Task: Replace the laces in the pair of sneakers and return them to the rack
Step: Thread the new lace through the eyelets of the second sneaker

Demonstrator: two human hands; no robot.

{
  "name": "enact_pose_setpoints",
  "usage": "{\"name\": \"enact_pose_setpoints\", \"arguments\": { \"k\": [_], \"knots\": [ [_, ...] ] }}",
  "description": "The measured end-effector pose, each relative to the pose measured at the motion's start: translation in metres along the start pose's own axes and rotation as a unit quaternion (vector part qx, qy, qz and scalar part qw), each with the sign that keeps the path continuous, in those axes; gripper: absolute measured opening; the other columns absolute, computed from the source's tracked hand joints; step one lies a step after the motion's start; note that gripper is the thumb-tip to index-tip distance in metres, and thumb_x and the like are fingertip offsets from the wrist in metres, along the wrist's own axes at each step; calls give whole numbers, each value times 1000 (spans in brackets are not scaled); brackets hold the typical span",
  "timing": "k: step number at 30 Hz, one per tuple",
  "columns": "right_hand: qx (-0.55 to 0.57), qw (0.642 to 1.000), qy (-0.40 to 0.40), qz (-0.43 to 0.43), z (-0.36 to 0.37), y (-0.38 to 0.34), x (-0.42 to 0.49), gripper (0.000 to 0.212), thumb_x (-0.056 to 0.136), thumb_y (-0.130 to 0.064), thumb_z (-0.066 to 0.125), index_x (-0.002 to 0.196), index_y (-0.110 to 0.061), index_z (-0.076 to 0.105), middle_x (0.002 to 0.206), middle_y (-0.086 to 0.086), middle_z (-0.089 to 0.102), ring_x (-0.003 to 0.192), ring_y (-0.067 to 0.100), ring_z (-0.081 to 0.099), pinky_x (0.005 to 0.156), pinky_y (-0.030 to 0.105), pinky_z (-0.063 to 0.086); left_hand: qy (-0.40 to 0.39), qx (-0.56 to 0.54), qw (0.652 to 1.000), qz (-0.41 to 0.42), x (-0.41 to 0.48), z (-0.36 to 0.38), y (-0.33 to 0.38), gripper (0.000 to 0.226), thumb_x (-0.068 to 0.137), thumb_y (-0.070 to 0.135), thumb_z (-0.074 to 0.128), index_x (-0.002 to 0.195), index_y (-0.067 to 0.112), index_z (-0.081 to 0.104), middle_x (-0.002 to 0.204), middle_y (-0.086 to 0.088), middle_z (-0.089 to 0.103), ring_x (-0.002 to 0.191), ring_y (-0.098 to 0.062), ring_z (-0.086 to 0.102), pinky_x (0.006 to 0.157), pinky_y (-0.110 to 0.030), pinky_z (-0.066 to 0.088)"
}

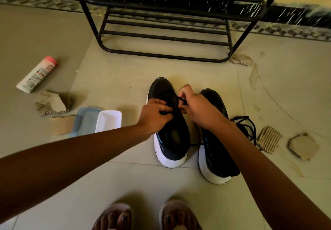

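A tube (pixel 36 74) lay on the tiled floor (pixel 125 79) at left, near cardboard scraps (pixel 52 103) and a blue lid (pixel 86 121) beside a white tub (pixel 108 120). At centre, a person's left hand (pixel 155 116) and right hand (pixel 198 108), fingers curled, each pinched a black lace (pixel 182 100) over the left sneaker (pixel 172 140). The right sneaker (pixel 217 159) stood just beside it, a loose lace (pixel 248 123) coiled at its right. The rack (pixel 170 38) stood beyond both.
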State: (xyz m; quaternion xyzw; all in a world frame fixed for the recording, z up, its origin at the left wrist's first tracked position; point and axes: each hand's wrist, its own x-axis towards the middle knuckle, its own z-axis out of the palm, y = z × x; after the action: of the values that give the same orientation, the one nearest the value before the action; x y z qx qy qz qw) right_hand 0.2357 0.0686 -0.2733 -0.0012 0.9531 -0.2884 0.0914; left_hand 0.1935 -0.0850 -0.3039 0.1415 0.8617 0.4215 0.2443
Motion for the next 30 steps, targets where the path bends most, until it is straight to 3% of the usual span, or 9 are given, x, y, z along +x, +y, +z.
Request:
{"name": "enact_pose_setpoints", "arguments": {
  "k": [9,12,16,20,22,25,28,30],
  "knots": [
    [-2,1000,11,2,6,-1,5,30,90,-5,55,105,-19,34,92,8,64,79,25,62,75,46,53,14,21,1000,14,0,-2,2,23,84,16,65,106,13,71,115,3,51,115,-14,48,94,-17,33],
    [90,994,57,28,12,2,3,35,87,-6,61,100,-24,34,88,6,67,79,21,65,77,44,54,35,86,995,35,1,-2,2,20,84,20,65,102,15,73,115,-1,55,111,-15,49,85,-16,33],
    [234,964,87,89,18,5,-3,41,84,-3,66,106,-24,38,90,-1,69,81,14,67,81,31,55,65,134,986,68,-1,-1,2,16,80,23,66,94,16,73,115,-3,55,104,-17,53,77,-18,35],
    [380,915,35,130,22,4,-18,64,81,0,67,132,-22,35,113,0,59,101,17,60,83,22,50,92,106,986,85,-10,1,1,12,80,18,66,90,14,71,115,-2,57,100,-18,57,78,-21,39],
    [348,928,-8,133,25,1,-26,75,77,-6,73,137,-23,31,119,-3,51,102,13,56,81,22,50,101,89,986,95,-13,2,-1,10,81,16,64,88,14,70,116,-2,58,99,-17,58,81,-24,42],
    [224,963,16,151,33,-5,-32,73,76,-17,75,136,-19,34,102,-5,53,81,5,53,65,10,43,121,67,983,118,-18,5,-3,5,82,13,63,84,14,67,112,1,59,96,-13,57,80,-22,41],
    [205,960,44,183,42,-9,-33,58,84,-17,67,134,-13,38,71,-6,51,63,5,51,53,10,39,152,26,978,140,-23,8,0,6,87,10,57,88,14,62,102,2,64,92,-14,60,79,-22,46],
    [205,958,44,195,44,-9,-33,56,85,-18,65,134,-12,38,68,-4,51,60,6,53,53,13,40,173,-10,976,130,-24,5,5,8,93,12,49,93,15,57,95,8,65,89,-9,61,76,-12,44]
  ]
}}
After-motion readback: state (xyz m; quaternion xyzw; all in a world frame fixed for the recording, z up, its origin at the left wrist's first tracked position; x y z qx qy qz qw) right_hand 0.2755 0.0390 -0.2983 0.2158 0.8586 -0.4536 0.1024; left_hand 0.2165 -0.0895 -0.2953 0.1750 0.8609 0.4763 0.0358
